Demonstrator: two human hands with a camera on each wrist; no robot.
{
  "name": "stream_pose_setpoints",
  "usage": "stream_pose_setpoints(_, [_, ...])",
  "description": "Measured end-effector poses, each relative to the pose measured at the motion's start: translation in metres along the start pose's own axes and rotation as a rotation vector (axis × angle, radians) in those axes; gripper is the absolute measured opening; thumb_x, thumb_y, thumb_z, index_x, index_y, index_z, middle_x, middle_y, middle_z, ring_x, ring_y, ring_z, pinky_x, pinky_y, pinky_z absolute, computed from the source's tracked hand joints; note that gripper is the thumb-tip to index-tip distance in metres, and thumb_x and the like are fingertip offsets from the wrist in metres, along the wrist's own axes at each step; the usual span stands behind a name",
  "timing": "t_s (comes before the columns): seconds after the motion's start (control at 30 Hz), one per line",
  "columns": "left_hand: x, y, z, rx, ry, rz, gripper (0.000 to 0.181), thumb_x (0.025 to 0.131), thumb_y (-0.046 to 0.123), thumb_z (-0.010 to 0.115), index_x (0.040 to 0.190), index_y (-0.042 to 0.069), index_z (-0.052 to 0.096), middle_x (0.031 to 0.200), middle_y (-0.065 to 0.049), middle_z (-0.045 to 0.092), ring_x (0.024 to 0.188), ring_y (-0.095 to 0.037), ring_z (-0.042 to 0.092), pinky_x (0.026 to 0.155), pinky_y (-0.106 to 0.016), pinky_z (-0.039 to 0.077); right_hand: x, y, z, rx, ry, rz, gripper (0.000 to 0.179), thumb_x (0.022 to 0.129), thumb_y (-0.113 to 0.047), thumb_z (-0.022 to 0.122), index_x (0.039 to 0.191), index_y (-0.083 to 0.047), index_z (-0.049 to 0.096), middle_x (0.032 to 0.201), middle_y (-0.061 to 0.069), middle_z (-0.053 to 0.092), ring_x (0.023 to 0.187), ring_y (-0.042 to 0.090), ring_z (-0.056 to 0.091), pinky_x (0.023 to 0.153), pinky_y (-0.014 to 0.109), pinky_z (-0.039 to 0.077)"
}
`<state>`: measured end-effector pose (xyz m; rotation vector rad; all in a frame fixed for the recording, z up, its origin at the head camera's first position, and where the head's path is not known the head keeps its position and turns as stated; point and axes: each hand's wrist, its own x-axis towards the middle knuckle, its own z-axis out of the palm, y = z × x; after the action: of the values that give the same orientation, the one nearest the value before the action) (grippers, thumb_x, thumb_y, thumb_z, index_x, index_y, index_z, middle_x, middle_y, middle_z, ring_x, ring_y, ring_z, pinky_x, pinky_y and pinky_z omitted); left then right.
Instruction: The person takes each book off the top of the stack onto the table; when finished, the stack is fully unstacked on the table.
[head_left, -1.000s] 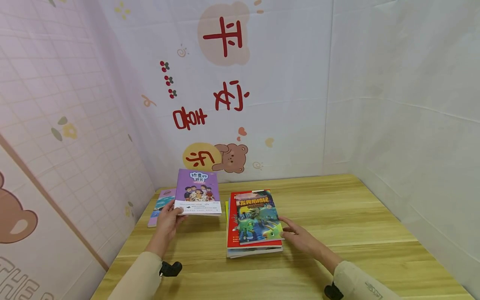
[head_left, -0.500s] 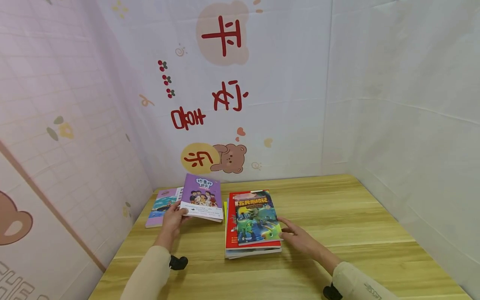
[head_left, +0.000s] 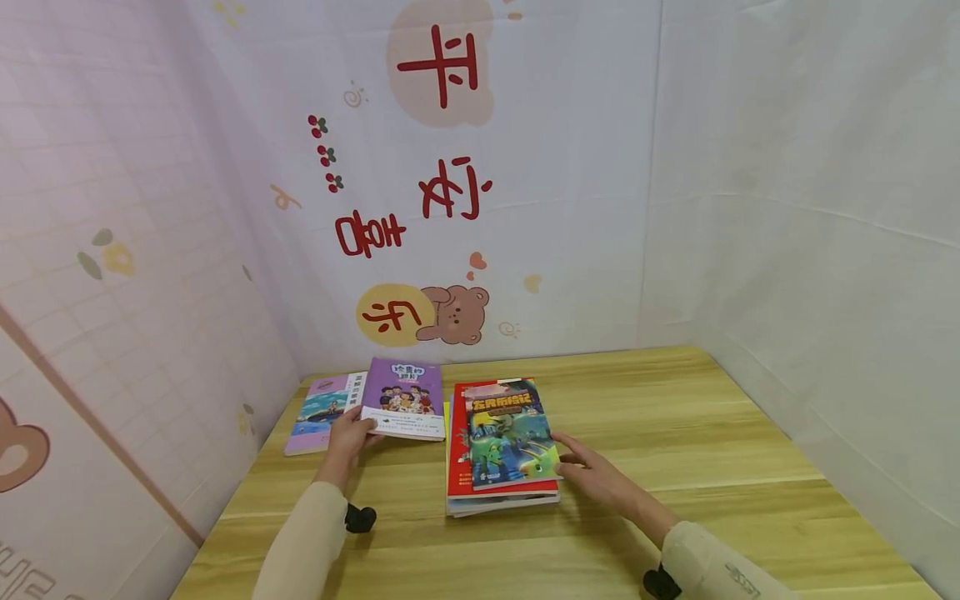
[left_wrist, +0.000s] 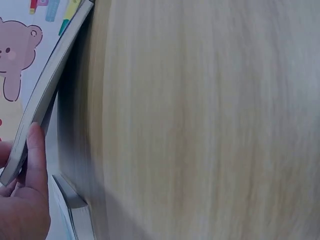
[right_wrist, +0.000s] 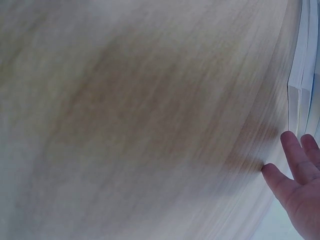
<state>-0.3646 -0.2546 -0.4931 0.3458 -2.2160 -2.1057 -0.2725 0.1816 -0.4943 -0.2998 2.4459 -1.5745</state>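
My left hand (head_left: 352,435) pinches a purple book (head_left: 405,392) by its lower left corner, thumb on the cover and fingers beneath. In the left wrist view the left hand (left_wrist: 27,185) holds that book edge-on (left_wrist: 42,95), tilted above the wooden surface. A pink and blue book (head_left: 321,415) lies just left of it. My right hand (head_left: 592,473) is at the right side of a book stack, its fingers (right_wrist: 296,157) fairly straight and spread by the page edges (right_wrist: 302,90). On top of the stack lies a dinosaur-cover book (head_left: 510,442), over a red book (head_left: 461,467).
The wooden table (head_left: 675,433) carries all the books. A white printed backdrop (head_left: 570,208) rises behind the table, with more fabric (head_left: 825,250) along the right side. A yellow book edge (head_left: 447,412) pokes out at the stack's left.
My left hand has moved right and lowered the purple book toward the table, uncovering more of the pink and blue book. The right hand has stayed by the stack.
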Motion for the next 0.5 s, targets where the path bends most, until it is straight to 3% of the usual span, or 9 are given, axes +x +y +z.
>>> stream_pose_setpoints(0.07, [0.001,0.000,-0.001,0.055,-0.007,0.002,0.061,0.097,-0.006,0.045,0.153,-0.010,0.020,0.145,-0.037,0.036,0.109,-0.041,0.060,0.089,-0.045,0.054,0.000,0.000,0.001,-0.001,0.000,0.002,0.057,0.102,-0.030,0.056,0.154,-0.021,0.037,0.149,0.022,0.042,0.134,0.042,0.043,0.104,0.064,0.036])
stream_pose_setpoints(0.13, [0.001,0.002,-0.002,0.180,-0.001,0.032,0.059,0.099,-0.002,0.048,0.152,-0.010,0.024,0.147,-0.035,0.035,0.122,-0.045,0.052,0.097,-0.050,0.049,-0.001,-0.001,0.001,-0.003,-0.002,0.000,0.057,0.102,-0.029,0.056,0.154,-0.020,0.037,0.150,0.022,0.041,0.134,0.042,0.043,0.104,0.064,0.036])
stream_pose_setpoints(0.3, [0.000,0.012,-0.009,0.483,0.080,0.169,0.052,0.099,0.008,0.055,0.145,-0.010,0.039,0.148,-0.032,0.038,0.135,-0.048,0.037,0.107,-0.054,0.038,-0.002,-0.003,0.001,-0.017,0.001,-0.004,0.057,0.102,-0.028,0.056,0.154,-0.019,0.037,0.147,0.024,0.044,0.132,0.043,0.044,0.102,0.064,0.038])
stream_pose_setpoints(0.4, [0.000,0.017,-0.011,0.498,0.113,0.209,0.050,0.098,0.008,0.055,0.143,-0.009,0.042,0.146,-0.031,0.041,0.133,-0.048,0.040,0.107,-0.055,0.038,-0.002,-0.003,0.000,-0.027,0.009,0.002,0.057,0.101,-0.029,0.056,0.154,-0.019,0.037,0.145,0.025,0.046,0.132,0.043,0.045,0.102,0.064,0.038])
stream_pose_setpoints(0.5, [-0.001,0.021,-0.011,0.476,0.115,0.205,0.051,0.098,0.010,0.057,0.144,-0.008,0.042,0.143,-0.031,0.044,0.130,-0.046,0.043,0.105,-0.054,0.040,-0.001,-0.002,0.000,-0.028,0.018,0.003,0.057,0.101,-0.029,0.057,0.154,-0.019,0.038,0.143,0.025,0.048,0.131,0.043,0.046,0.102,0.065,0.038])
